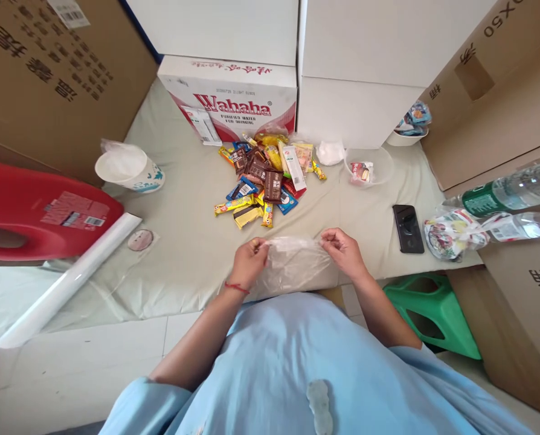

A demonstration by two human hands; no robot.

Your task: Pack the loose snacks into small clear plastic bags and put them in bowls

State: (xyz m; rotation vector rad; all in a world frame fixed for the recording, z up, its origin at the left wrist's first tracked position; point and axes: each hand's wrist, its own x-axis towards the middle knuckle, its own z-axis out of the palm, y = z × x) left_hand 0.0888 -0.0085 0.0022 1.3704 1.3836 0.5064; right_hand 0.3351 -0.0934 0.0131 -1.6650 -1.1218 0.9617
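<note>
A clear plastic bag (292, 266) is stretched between my two hands at the near edge of the covered table. My left hand (250, 261), with a red string at the wrist, pinches the bag's upper left corner. At the opposite corner, my right hand (342, 251) grips the plastic between thumb and fingers. Just beyond the bag lies a loose heap of wrapped snacks (273, 186) in brown, yellow, blue and red packaging. A white packet (293, 167) rests on top of the heap.
Behind the snacks stands a Wahaha carton (234, 99). A paper cup (131, 169), a red jug (38, 208) and a white roll (70, 281) are at left. To the right are a clear bowl (379, 166), a phone (408, 228), plastic bottles (510, 193) and a green stool (437, 302).
</note>
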